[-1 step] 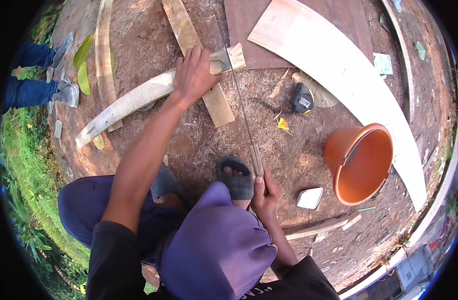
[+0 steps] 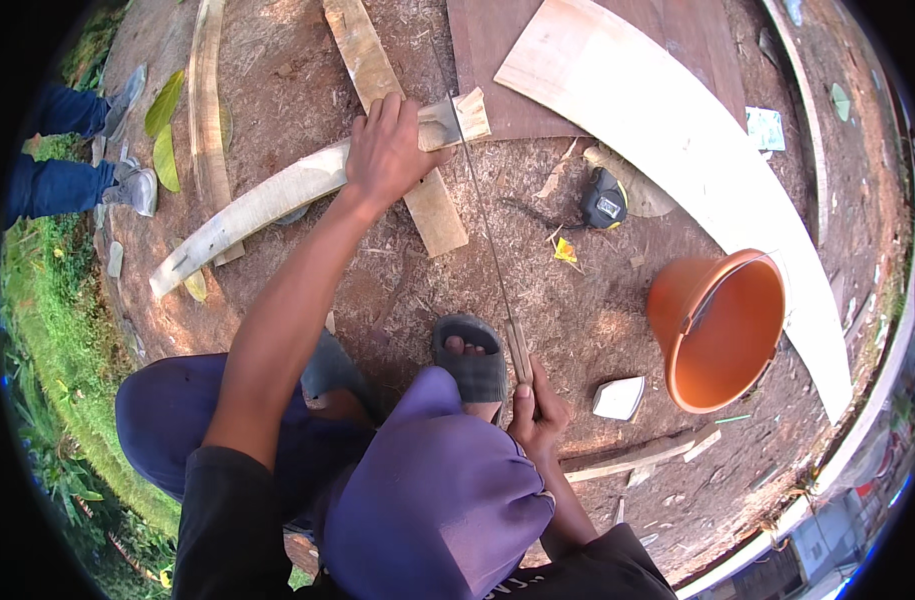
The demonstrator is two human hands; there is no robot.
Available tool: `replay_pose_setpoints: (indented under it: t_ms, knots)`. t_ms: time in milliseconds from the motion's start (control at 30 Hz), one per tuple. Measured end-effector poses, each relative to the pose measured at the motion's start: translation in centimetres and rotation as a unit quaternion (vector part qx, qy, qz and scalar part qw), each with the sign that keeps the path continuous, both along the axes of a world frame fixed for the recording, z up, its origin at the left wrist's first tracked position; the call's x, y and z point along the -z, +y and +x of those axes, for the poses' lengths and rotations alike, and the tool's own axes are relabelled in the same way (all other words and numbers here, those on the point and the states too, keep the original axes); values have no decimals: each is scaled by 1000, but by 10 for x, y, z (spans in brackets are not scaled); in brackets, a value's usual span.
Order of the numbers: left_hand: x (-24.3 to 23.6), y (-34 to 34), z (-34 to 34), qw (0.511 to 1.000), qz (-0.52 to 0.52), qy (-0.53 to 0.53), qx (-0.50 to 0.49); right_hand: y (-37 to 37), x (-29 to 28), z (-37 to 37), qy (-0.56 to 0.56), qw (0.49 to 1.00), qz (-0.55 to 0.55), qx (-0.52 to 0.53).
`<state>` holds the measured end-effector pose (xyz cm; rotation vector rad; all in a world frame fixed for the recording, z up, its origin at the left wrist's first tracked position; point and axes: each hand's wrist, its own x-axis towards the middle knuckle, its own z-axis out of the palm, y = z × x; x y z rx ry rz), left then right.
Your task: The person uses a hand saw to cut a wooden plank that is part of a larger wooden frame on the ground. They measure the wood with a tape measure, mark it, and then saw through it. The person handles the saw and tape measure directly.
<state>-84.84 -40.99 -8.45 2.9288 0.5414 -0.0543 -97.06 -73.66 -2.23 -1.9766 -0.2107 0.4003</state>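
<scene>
My left hand (image 2: 389,150) is closed over a curved wooden board (image 2: 267,203) near its right end, gripping its edges. That end rests across a straight plank (image 2: 439,215) lying on the ground. My right hand (image 2: 539,408) is wrapped around the wooden handle (image 2: 518,350) of a handsaw. The saw's thin blade (image 2: 485,220) runs away from me and crosses the board just right of my left hand, close to the board's end. Seen nearly edge-on, the blade's teeth and depth in the wood cannot be made out.
A large pale curved board (image 2: 667,130) lies at right, partly over a brown sheet (image 2: 497,70). Near it are an orange bucket (image 2: 663,305), a tape measure (image 2: 604,200) and a white block (image 2: 618,398). My sandaled foot (image 2: 469,365) is beside the saw. Another person's shoes (image 2: 135,188) stand far left.
My right hand has drawn the saw slightly back toward me. My left hand and the curved board stay in nearly the same place.
</scene>
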Motion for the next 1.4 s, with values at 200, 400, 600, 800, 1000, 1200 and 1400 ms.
replay_pose_setpoints:
  t_ms: [200, 400, 600, 800, 1000, 1200, 1400]
  knots:
    - [7, -2, 4, 1000, -1, -8, 8, 67, 11, 52, 49, 998, 9, 38]
    - [1, 1, 2, 1000, -2, 7, -3, -2, 8, -4, -34, 999, 16, 5]
    - [-1, -3, 6, 1000, -4, 31, 0, 64, 7, 50, 72, 997, 13, 39]
    - [5, 3, 1, 1000, 6, -11, 6, 16, 14, 16, 12, 1000, -5, 2]
    - [0, -3, 2, 1000, -9, -5, -3, 46, 1, 32, 41, 999, -2, 26]
    - [3, 0, 1, 1000, -13, -13, 6, 37, 6, 32, 10, 1000, 13, 24]
    - [3, -2, 2, 1000, -5, -8, 1, 24, -15, 23, 2, 999, 21, 27]
